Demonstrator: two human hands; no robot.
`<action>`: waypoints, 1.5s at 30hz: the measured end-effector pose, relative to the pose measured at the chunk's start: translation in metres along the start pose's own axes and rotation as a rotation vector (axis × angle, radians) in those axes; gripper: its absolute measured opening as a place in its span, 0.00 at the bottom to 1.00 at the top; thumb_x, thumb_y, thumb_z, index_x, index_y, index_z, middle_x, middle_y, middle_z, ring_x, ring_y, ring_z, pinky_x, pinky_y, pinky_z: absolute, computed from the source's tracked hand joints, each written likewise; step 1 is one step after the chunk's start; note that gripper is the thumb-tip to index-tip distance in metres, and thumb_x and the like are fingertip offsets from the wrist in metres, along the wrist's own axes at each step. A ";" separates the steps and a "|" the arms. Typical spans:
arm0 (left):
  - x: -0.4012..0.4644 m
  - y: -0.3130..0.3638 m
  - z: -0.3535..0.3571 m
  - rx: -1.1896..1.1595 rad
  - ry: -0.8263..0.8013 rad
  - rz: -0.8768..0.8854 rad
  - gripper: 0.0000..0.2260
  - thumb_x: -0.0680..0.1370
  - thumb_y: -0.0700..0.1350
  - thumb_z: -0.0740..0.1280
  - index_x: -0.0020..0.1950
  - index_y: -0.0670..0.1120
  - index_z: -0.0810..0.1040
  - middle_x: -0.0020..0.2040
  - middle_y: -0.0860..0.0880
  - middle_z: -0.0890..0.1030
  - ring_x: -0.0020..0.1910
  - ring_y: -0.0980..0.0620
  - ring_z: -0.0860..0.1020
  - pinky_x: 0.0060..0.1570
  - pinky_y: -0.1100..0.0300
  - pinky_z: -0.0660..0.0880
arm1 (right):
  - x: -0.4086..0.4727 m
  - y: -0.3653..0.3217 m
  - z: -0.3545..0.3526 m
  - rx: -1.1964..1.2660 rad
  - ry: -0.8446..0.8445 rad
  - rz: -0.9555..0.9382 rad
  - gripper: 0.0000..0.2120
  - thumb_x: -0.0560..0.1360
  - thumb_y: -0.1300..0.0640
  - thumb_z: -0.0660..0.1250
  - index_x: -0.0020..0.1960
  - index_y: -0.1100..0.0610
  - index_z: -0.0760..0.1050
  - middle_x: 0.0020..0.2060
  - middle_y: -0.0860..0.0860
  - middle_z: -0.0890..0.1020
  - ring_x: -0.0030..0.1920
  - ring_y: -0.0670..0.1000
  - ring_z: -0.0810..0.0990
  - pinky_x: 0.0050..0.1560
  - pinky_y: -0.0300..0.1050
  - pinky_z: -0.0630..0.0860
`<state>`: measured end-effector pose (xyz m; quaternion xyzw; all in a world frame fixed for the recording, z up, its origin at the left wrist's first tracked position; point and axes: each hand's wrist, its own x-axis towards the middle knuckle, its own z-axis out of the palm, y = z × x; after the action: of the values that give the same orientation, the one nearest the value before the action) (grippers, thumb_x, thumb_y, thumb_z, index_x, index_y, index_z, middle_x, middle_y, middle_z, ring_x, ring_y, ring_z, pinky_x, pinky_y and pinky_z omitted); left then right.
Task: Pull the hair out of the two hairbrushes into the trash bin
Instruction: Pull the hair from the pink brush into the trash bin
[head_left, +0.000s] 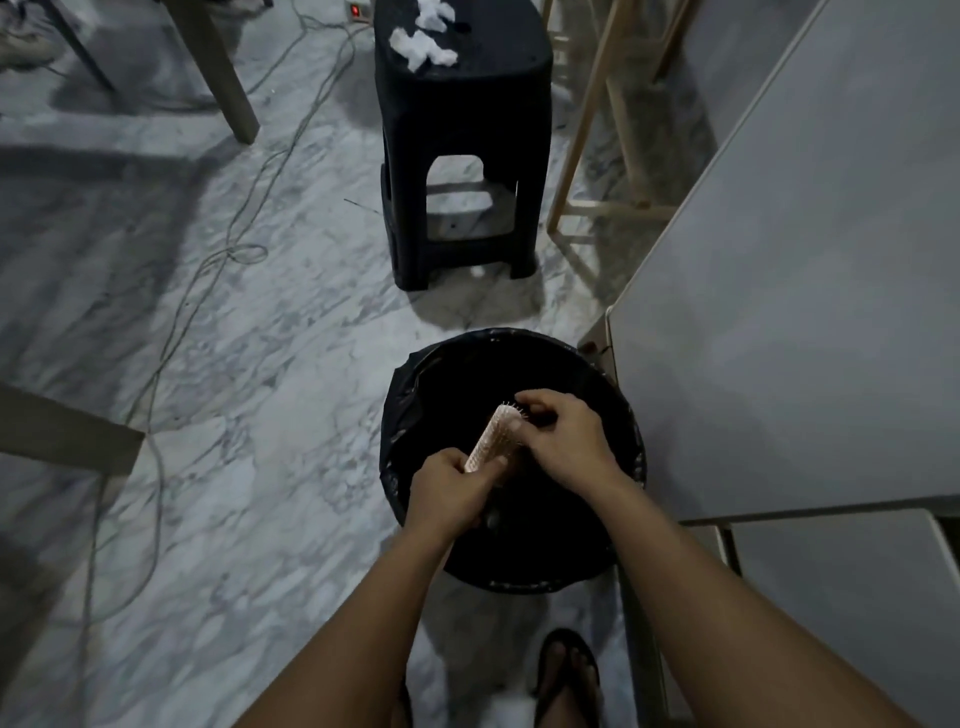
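The floor was grey-and-white veined marble tile (270, 338), crossed by thin grey cables (228, 254), with a grey tabletop (810, 291) along the right and pale wooden frame legs (582, 130) behind it. A dark plastic step stool (462, 156) stood beyond the bin, carrying several white crumpled tissue pieces (423, 44). A round trash bin lined with a black plastic bag (410, 395) sat on the floor just beside the table's corner. Both bare forearms reached down over it. The left hand (449, 491) was wrapped around the lower end of one pale pink bristled hairbrush (491, 436), held tilted above the bin's opening. The right hand (563, 436) lay over the brush's bristle side, fingers curled and pinching at the bristles; what they gripped was too dark to tell. Only one brush was visible, and one sandalled foot (566, 675) below.
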<state>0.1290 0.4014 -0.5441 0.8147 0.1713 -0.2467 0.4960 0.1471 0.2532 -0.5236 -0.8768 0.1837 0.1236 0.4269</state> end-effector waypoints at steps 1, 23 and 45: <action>0.001 -0.007 0.005 0.007 -0.003 0.007 0.22 0.65 0.59 0.72 0.36 0.40 0.77 0.34 0.39 0.83 0.31 0.40 0.81 0.38 0.44 0.79 | -0.002 0.007 0.004 0.010 -0.009 -0.001 0.13 0.71 0.52 0.73 0.56 0.48 0.82 0.52 0.50 0.82 0.52 0.48 0.81 0.56 0.42 0.77; 0.021 0.009 -0.012 0.095 -0.120 0.068 0.20 0.66 0.60 0.76 0.35 0.44 0.78 0.28 0.47 0.79 0.20 0.52 0.73 0.23 0.62 0.68 | 0.018 0.010 -0.019 0.018 0.009 -0.036 0.06 0.70 0.60 0.75 0.41 0.49 0.85 0.36 0.47 0.86 0.35 0.47 0.85 0.45 0.42 0.82; 0.023 0.024 -0.018 0.190 -0.158 0.003 0.20 0.68 0.59 0.72 0.34 0.41 0.79 0.27 0.44 0.75 0.21 0.47 0.72 0.27 0.60 0.67 | 0.016 0.018 -0.023 -0.089 0.033 -0.226 0.06 0.67 0.61 0.77 0.42 0.53 0.86 0.37 0.46 0.84 0.38 0.40 0.81 0.44 0.33 0.78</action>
<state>0.1652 0.4077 -0.5327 0.8364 0.1066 -0.3245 0.4287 0.1549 0.2208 -0.5281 -0.9119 0.0851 0.0683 0.3957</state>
